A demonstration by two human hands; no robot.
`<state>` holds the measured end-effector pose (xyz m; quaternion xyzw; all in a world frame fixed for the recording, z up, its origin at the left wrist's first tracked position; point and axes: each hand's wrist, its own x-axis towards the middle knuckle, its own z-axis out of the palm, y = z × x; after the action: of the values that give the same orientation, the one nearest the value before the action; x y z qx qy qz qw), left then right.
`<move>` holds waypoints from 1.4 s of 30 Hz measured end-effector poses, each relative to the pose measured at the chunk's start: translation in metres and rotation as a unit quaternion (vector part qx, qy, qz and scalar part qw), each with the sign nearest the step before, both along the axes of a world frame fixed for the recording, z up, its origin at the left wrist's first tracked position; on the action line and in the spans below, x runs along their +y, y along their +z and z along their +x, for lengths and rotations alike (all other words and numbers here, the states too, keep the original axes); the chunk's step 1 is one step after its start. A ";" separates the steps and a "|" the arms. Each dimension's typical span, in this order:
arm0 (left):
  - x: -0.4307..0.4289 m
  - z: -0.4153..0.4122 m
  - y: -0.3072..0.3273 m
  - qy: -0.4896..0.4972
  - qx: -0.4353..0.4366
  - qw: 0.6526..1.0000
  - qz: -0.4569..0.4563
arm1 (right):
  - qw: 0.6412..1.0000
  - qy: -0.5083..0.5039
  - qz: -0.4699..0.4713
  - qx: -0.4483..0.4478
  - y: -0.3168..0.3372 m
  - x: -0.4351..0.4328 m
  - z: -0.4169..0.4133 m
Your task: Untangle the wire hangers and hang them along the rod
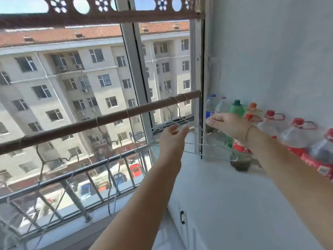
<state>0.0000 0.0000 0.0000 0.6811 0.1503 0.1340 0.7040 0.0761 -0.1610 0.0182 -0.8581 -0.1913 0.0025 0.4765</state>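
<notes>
A brown rod [100, 121] runs across the window, rising to the right. Several wire hangers [106, 141] hang from it by their hooks, spaced along its length. My left hand [173, 141] reaches up under the rod's right end and grips a loose wire hanger [212, 147], whose thin wires stick out to the right over the counter. My right hand [227, 123] hovers just above and right of that hanger, near the bottles, with its fingers stretched out to the left. Motion blur hides whether its fingertips touch any wire.
A white cabinet top [225, 192] lies below my hands. A row of plastic bottles [281, 130] lines the grey wall [270, 60] on the right. The window frame post [137, 73] stands behind the rod, and a metal railing [75, 177] runs outside.
</notes>
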 end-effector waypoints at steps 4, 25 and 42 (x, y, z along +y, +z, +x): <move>-0.008 0.016 -0.004 0.033 0.032 0.998 -0.035 | 0.993 0.027 -0.084 0.083 -0.010 0.003 0.018; -0.004 0.033 0.024 -0.044 -0.097 0.994 0.012 | 0.970 0.019 0.218 0.104 -0.007 0.052 0.055; -0.053 0.053 -0.048 -0.078 0.093 0.992 -0.018 | 0.973 -0.043 0.192 0.124 -0.097 -0.001 -0.020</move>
<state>0.0525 -0.0528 -0.0482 0.6873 0.1637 0.0118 0.7075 0.0563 -0.1624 -0.0791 -0.7509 -0.0909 0.0516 0.6521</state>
